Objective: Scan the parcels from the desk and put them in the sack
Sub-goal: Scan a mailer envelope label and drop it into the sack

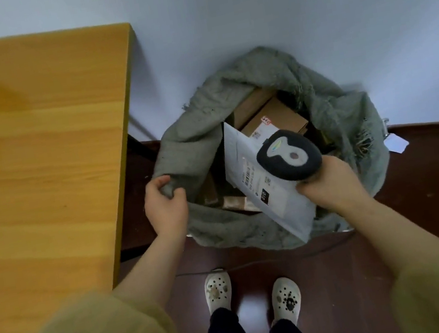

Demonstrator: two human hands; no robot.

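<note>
Gripping the sack at its left rim in our left hand, we judged our right hand, clutching scanner and mailer, should release only the mailer.

One wooden desk. One grey sack. One white mailer parcel. At least two cardboard boxes in the sack; any beneath are hidden. One handheld scanner. Two hands: left hand, right hand. Two white clogs. One paper slip.
</note>
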